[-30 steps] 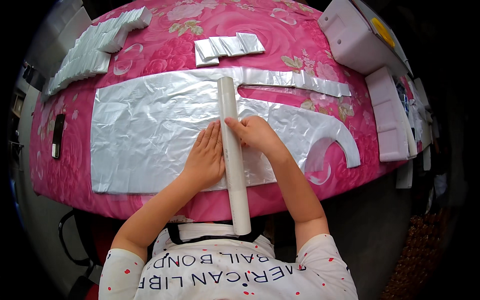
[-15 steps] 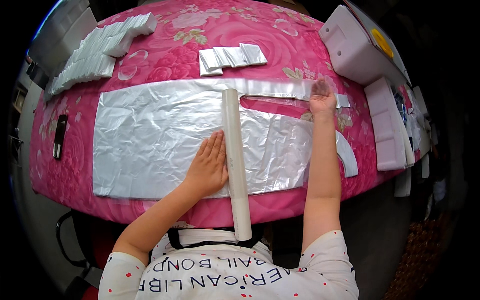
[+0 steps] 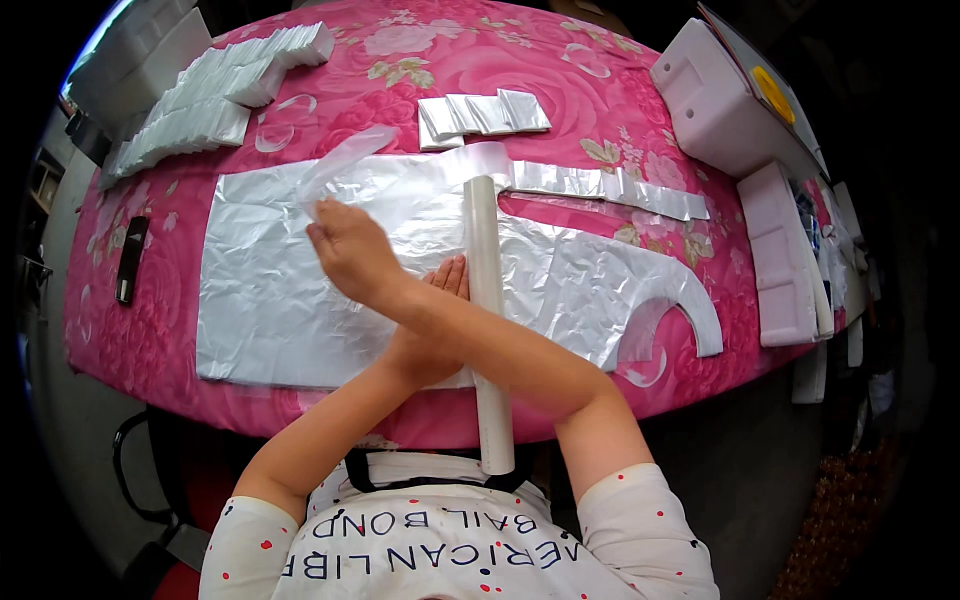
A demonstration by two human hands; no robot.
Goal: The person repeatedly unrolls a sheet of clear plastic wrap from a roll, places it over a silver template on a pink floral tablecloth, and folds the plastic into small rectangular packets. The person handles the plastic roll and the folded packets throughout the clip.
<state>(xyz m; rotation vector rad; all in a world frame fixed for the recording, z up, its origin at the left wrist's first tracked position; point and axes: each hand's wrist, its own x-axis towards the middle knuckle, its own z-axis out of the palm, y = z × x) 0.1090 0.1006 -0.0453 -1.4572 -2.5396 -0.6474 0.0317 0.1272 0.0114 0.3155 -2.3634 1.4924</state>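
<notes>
A stack of silvery-white plastic vest bags [image 3: 270, 290] lies spread across the table in front of me. A grey plastic pipe [image 3: 485, 300] rests across the stack and juts past the near table edge. Flat on the bags, just left of the pipe, is my left hand [image 3: 425, 350], partly covered by my right forearm. Crossing over it, my right hand [image 3: 350, 250] is closed on the top plastic bag, whose thin translucent film [image 3: 350, 155] is lifted and folded leftward over the pipe's far end. The exact grip is blurred.
Folded white bags [image 3: 485, 115] lie beyond the stack, with a long row of folded bags [image 3: 220, 90] at the far left beside a clear bin [image 3: 150, 70]. A dark-handled cutter [image 3: 130, 260] lies left. White foam boxes [image 3: 715, 100] stand at right on the pink floral tablecloth [image 3: 390, 80].
My right hand has swung from the bag handles at the far right across to the left, pulling the top bag's film over the pipe. My left hand stays beside the pipe.
</notes>
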